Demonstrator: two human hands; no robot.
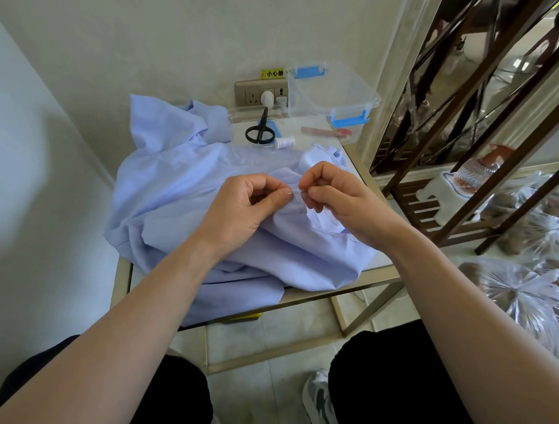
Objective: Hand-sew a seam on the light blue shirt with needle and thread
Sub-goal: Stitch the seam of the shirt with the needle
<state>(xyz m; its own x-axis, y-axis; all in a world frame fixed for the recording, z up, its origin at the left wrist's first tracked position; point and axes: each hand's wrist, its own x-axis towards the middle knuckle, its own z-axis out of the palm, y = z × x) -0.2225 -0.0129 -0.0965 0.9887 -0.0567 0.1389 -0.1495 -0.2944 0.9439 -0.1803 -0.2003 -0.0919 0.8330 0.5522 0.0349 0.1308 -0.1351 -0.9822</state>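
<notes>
— Toward the right edge of the worktop (381,264), what have the hands got?

— The light blue shirt (177,189) lies heaped over most of the top, with one part hanging over the near edge. The left hand (243,204) has its grip pinched on a raised fold of the cloth, thumb on top. The right hand (336,194) has its grip closed on the needle (292,190), a thin glint between the two thumbs, touching the fold.

— And the thread?

— Too fine to make out. A spool (284,142) sits by the scissors (259,132) at the far edge, beside the clear box (333,90) in the far right corner.

— So how should the stitch go?

— I'd judge a stitch is being pushed through. Hold the fold flat and taut in the left pinch, enter close to the seam line and take a small, even bite, with the point clear of the left thumb. Then draw through steadily, so the thread neither knots nor puckers the cloth.
</notes>
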